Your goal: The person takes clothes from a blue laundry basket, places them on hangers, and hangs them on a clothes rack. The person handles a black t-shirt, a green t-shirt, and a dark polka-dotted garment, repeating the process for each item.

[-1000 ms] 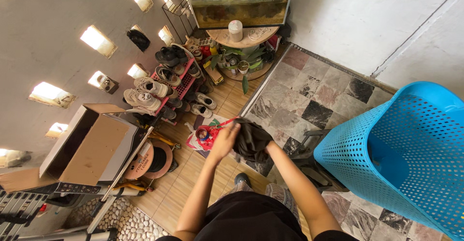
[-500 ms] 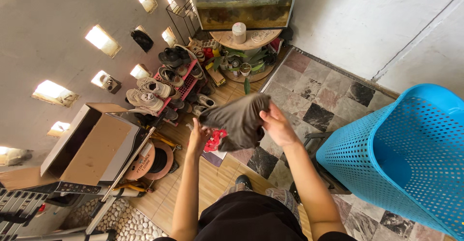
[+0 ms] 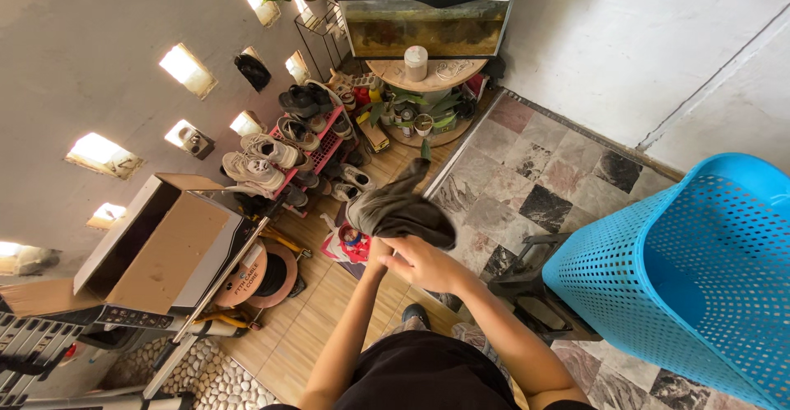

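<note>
A dark grey garment (image 3: 401, 207) hangs bunched in front of me, above the floor. My right hand (image 3: 428, 264) grips its lower edge from the right. My left hand (image 3: 377, 250) is mostly hidden behind the right hand and the cloth, and it seems to hold the garment from below. A blue perforated laundry basket (image 3: 699, 278) stands to my right, its inside showing no clothes from here.
A pink shoe rack (image 3: 288, 151) full of shoes lines the wall at left. An open cardboard box (image 3: 156, 245) sits on a stand beside a cable spool (image 3: 259, 272). A fish tank (image 3: 424, 23) and round shelf with plants stand ahead. A red and white bag (image 3: 350, 241) lies on the floor.
The hands first held the garment balled, then spread it wide and lifted it. Now both hands have come together low and the cloth is folded over into a bunch.
</note>
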